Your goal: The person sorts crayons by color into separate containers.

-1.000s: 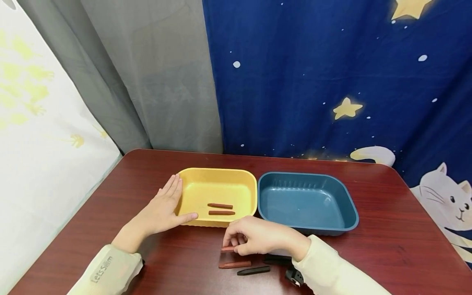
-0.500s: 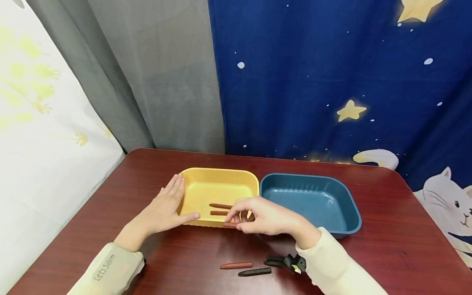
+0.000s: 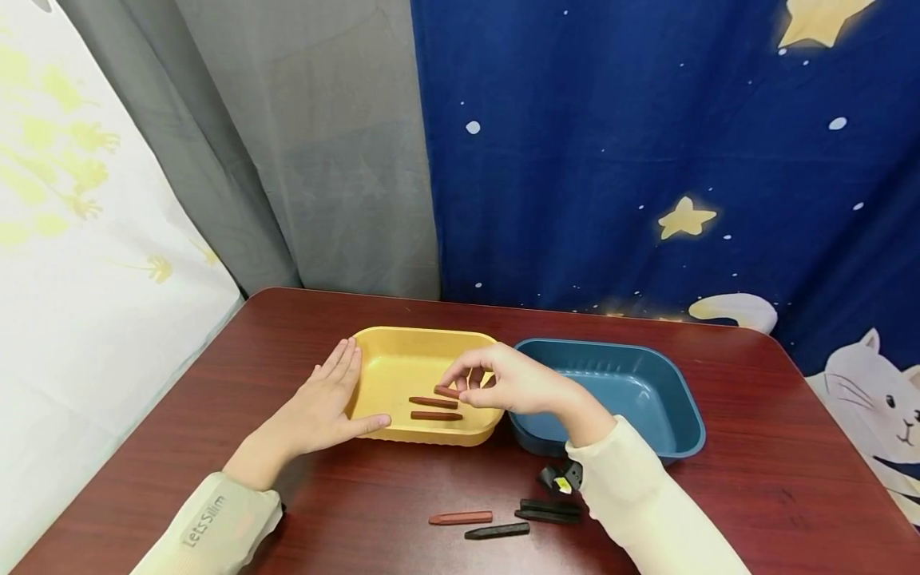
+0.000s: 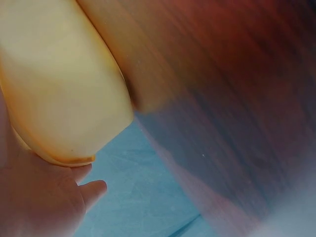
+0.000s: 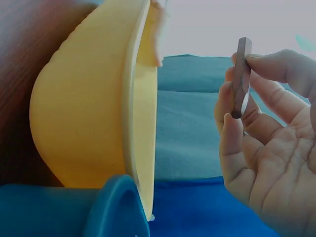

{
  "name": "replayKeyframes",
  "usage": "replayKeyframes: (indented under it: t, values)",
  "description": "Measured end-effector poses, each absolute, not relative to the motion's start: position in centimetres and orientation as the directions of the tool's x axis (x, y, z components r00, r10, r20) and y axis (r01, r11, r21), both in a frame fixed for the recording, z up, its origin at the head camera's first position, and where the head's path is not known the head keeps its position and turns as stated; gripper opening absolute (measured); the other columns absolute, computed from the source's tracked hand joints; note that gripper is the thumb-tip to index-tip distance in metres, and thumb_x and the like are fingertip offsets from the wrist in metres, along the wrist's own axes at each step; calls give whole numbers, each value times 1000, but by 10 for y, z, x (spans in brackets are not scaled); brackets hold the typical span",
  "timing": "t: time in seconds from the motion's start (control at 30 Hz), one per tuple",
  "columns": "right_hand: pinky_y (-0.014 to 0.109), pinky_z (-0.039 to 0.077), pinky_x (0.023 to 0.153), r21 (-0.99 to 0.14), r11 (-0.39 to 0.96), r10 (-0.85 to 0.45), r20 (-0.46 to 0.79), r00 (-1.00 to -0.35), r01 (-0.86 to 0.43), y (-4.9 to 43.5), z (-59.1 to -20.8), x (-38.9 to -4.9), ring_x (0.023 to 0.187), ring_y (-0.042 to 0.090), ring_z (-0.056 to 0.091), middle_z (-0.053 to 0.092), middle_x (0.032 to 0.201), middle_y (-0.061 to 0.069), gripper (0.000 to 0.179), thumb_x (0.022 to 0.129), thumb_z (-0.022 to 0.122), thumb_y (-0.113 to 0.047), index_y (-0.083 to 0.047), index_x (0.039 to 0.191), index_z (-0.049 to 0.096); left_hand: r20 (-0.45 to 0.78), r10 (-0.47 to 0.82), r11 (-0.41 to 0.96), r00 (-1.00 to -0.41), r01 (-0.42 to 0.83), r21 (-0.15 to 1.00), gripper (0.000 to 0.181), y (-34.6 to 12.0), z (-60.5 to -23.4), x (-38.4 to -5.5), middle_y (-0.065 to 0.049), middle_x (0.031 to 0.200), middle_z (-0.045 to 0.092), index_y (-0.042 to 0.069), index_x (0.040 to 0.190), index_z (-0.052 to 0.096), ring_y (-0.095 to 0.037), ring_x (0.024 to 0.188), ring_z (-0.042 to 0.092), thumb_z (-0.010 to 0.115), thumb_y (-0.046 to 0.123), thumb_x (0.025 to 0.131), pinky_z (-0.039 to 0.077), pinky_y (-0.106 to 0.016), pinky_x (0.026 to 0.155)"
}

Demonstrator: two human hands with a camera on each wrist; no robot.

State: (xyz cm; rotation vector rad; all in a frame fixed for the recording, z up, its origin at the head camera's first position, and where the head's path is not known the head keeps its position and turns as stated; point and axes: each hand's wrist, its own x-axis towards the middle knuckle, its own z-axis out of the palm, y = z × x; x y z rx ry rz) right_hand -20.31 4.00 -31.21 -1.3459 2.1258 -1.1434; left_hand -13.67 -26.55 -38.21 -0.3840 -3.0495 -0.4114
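Note:
My right hand (image 3: 513,379) pinches a reddish-brown crayon (image 5: 241,76) between thumb and fingers, above the yellow bin (image 3: 398,367). In the right wrist view the crayon has flat sides, and the hand stands above the bin's rim. Two more brown crayons (image 3: 435,416) lie side by side on the bin's floor. Against the bin's left side rests my left hand (image 3: 316,407), fingers straight along the outer wall and thumb over the front rim. The left wrist view catches only part of that hand (image 4: 44,197) beside the bin's wall.
A blue bin (image 3: 625,407) stands right beside the yellow one, partly behind the right forearm. On the table in front lie a reddish-brown crayon (image 3: 460,518) and several black crayons (image 3: 497,531). A black wrist camera (image 3: 564,477) sits under the right sleeve. Curtains hang behind the table.
My right hand has carried the brown crayon up from the table, past the yellow bin's front rim, to above its inside. The left hand has stayed on the bin.

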Motion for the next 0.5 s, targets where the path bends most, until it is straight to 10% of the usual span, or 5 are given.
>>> replayKeyframes:
  t: [0.5]
  values:
    - [23,54,72,-798,261,-849,79,-523,-543,17,-331,-237,78,9,60,67,86,5,22,89,63,0,-1,110,72,58,232,934,-971,239,266,116,-265,-380,-137,-24,165,8,-10,154,16,-42,154,8,58,73,85,24,-65,117]
